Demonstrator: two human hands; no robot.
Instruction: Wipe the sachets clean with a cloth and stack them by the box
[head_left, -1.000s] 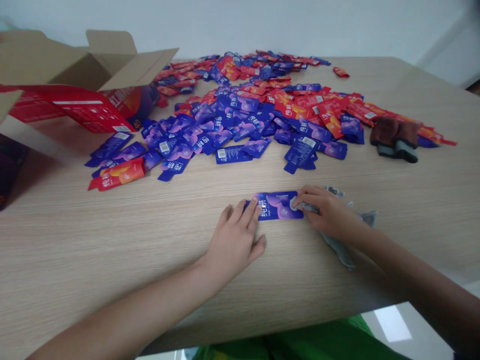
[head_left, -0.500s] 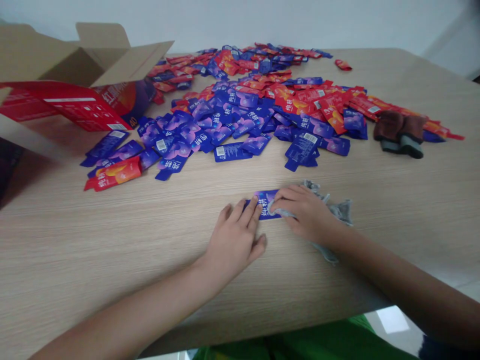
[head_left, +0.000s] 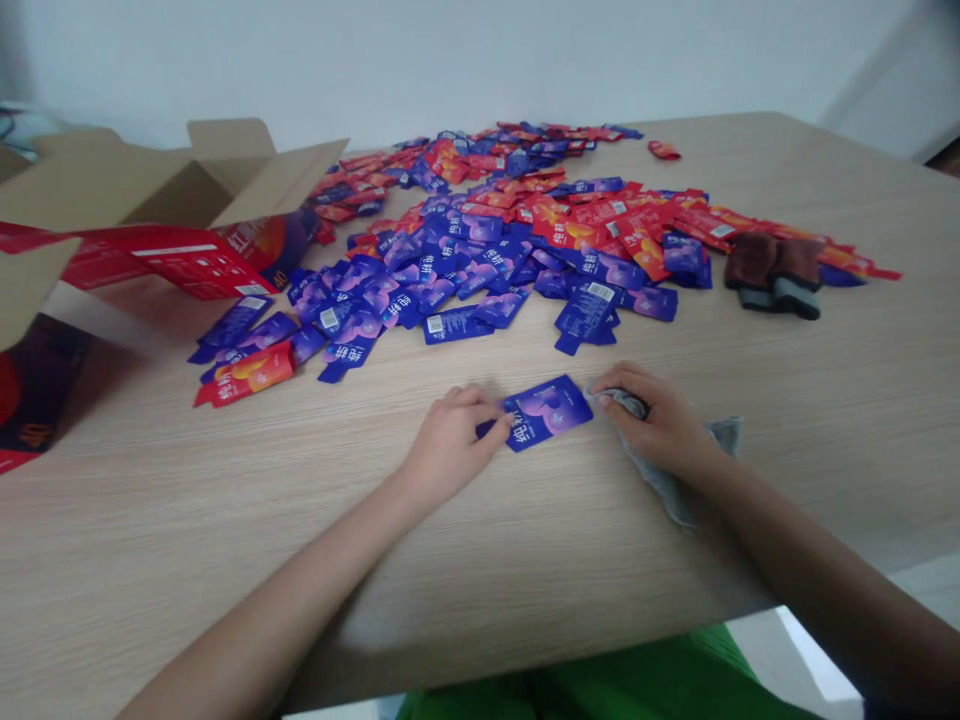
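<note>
My left hand (head_left: 459,432) pinches the narrow spout end of a purple sachet (head_left: 553,408), which lies at a slant close to the tabletop. White lettering and pale purple fruit show on its upward face. To the right of the sachet, my right hand (head_left: 651,415) is closed around a grey cloth (head_left: 664,488), part of which hangs out under the palm and past the wrist. A corner of the cloth comes near the sachet's far end. The fingertips of the left hand are partly hidden behind the thumb.
A heap of purple sachets (head_left: 457,265) and red sachets (head_left: 600,222) spreads across the table's far half. Opened cardboard boxes (head_left: 169,262) stand at the left. Brown-and-grey fabric pieces (head_left: 776,272) lie at the right. The table's near edge (head_left: 540,668) runs before my lap.
The left hand has gone from lying flat on the sachet to pinching its end, and the sachet has turned. My right hand with the cloth has moved right, off the sachet.
</note>
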